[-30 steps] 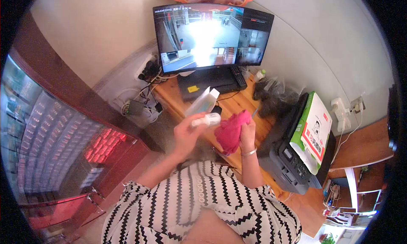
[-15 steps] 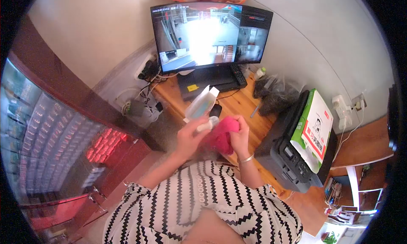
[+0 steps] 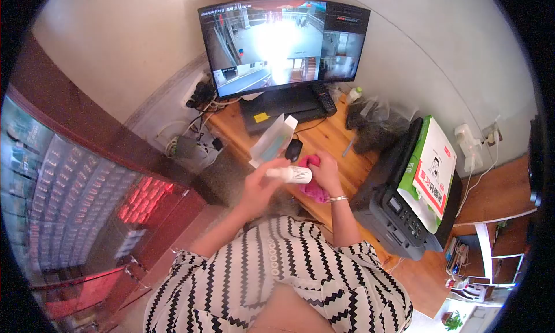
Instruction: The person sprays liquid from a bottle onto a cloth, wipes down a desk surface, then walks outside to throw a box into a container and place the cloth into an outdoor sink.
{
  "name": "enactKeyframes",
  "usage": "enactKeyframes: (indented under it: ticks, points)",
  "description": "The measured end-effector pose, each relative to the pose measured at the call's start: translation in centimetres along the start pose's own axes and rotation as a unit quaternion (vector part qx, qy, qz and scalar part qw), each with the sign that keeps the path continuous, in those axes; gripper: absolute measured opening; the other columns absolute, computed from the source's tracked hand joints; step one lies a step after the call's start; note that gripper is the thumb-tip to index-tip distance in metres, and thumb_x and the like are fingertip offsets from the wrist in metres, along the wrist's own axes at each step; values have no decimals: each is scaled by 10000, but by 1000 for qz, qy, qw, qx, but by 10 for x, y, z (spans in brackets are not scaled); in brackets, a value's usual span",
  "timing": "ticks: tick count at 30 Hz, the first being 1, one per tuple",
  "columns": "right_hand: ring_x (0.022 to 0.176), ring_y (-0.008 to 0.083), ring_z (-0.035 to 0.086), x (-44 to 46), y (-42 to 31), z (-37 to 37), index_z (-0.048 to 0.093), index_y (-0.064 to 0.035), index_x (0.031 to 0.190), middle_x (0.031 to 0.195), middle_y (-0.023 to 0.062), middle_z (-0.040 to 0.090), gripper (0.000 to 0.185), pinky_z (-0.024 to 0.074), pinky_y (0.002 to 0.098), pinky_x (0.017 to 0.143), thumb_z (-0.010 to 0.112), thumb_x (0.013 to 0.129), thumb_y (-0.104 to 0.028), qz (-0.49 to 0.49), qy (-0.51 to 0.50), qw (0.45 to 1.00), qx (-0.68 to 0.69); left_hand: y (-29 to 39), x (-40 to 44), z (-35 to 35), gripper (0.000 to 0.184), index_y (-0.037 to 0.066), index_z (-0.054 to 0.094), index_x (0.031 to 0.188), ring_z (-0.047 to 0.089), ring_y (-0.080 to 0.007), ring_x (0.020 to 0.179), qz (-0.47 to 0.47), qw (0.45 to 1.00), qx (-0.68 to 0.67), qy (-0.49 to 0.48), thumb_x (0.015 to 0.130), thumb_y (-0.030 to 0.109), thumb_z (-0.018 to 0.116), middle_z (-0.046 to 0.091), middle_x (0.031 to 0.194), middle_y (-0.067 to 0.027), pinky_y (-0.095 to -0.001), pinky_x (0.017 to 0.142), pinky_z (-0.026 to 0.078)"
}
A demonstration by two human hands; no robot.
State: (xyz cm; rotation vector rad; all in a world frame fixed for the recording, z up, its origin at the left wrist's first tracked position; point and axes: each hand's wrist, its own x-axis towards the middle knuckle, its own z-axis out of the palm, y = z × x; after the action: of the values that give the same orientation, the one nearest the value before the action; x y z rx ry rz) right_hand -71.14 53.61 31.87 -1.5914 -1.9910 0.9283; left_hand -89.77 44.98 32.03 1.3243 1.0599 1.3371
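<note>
Around the middle of the view, with the clock centred on the bottle between the hands and 12 pointing away from the person, a wooden worktop (image 3: pixel 329 139) spreads toward 1 and 2 o'clock. Largest on it is the lit monitor (image 3: pixel 237 49) at 12, its screen split into several pictures. A black printer (image 3: pixel 399 223) sits toward 4, with a green-and-white packet (image 3: pixel 430 174) lying on top at 3. Below the monitor is a flat black box (image 3: pixel 283 112), while a clear plastic bag (image 3: pixel 376 124) with dark contents slumps at 2. An open white carton (image 3: pixel 270 146) stands tilted at 11, just beyond the left hand (image 3: pixel 261 188). That hand's grip pinches the narrow end of a white bottle (image 3: pixel 299 174), held on its side with the printed body toward 3. Close by at 3, the right hand (image 3: pixel 327 175) is closed around a bunched pink cloth (image 3: pixel 314 193), which hangs toward 5; whether bottle and cloth touch, I cannot tell. A black mouse (image 3: pixel 294 150) rests near the carton, at 12.
</note>
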Motion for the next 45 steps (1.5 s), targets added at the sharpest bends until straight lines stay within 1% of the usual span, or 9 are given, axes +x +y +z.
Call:
enactKeyframes:
  ticks: [6, 10, 13, 16, 19, 23, 28, 41, 45]
  points:
    - [965, 379, 523, 2, 59, 4, 494, -14, 1150, 1049, 195, 536, 501, 438, 413, 843, 623, 669, -65, -43, 52, 990, -121, -3, 6, 1, 415, 13, 458, 1231, 525, -177, 1102, -14, 999, 46, 8, 827, -29, 544, 556, 1195, -110, -306, 932, 425]
    - [973, 343, 542, -14, -18, -26, 456, -41, 1219, 1075, 182, 546, 573, 442, 396, 844, 652, 683, -96, -287, -22, 958, 15, -9, 16, 12, 496, 18, 388, 1285, 528, -178, 1111, 41, 986, 162, -13, 822, -17, 563, 573, 1169, -110, -300, 927, 433]
    - [1037, 304, 543, -13, -33, -17, 491, -51, 1203, 1078, 151, 581, 506, 457, 357, 852, 657, 734, -145, -197, -33, 977, -69, -10, 23, 17, 566, 27, 338, 1316, 500, -196, 1149, 58, 975, 213, -11, 809, -3, 587, 531, 1218, -121, -310, 920, 444]
    - [937, 300, 584, -7, -29, -20, 441, -52, 1237, 992, 165, 586, 590, 475, 393, 771, 663, 692, -100, -237, 6, 971, -14, -14, 25, 25, 577, 48, 371, 1303, 466, -243, 1182, 74, 980, 176, 51, 784, 37, 625, 457, 1291, -141, -337, 936, 429]
    - [848, 257, 611, 20, -2, -25, 461, -54, 1176, 941, 143, 595, 501, 485, 359, 735, 661, 718, -95, -126, 130, 981, 70, -11, 34, 26, 615, 55, 358, 1309, 426, -272, 1209, 74, 983, 155, 68, 768, 56, 650, 368, 1344, -157, -343, 918, 442]
    - [788, 166, 574, 108, 89, -40, 467, -57, 1031, 879, 79, 578, 353, 465, 306, 705, 668, 744, -94, -18, 368, 911, 185, -22, 34, 15, 585, 39, 359, 1297, 396, -267, 1221, 46, 978, 191, 63, 779, 25, 629, 321, 1349, -150, -327, 854, 481]
    - [829, 289, 562, 201, 170, -42, 524, -53, 975, 885, 136, 566, 306, 455, 385, 739, 684, 718, -96, 0, 481, 875, 57, -31, 29, 7, 518, 51, 395, 1269, 534, -198, 1058, 23, 972, 209, 106, 788, -79, 534, 365, 1256, -104, -294, 788, 483]
    - [947, 350, 551, 325, 227, -26, 591, -65, 1079, 1039, 159, 573, 355, 450, 393, 813, 641, 728, -42, -2, 422, 906, -34, -45, 17, -2, 310, 6, 505, 1122, 615, -166, 810, -100, 935, 259, 220, 822, 0, 582, 515, 1022, -112, -273, 702, 504]
    - [838, 385, 582, 339, 220, -36, 536, -35, 1011, 904, 196, 609, 276, 459, 454, 731, 618, 751, -77, 75, 363, 925, -86, -44, 20, 0, 302, 1, 509, 1112, 618, -174, 804, -101, 929, 274, 226, 820, 9, 588, 519, 1026, -121, -272, 700, 504]
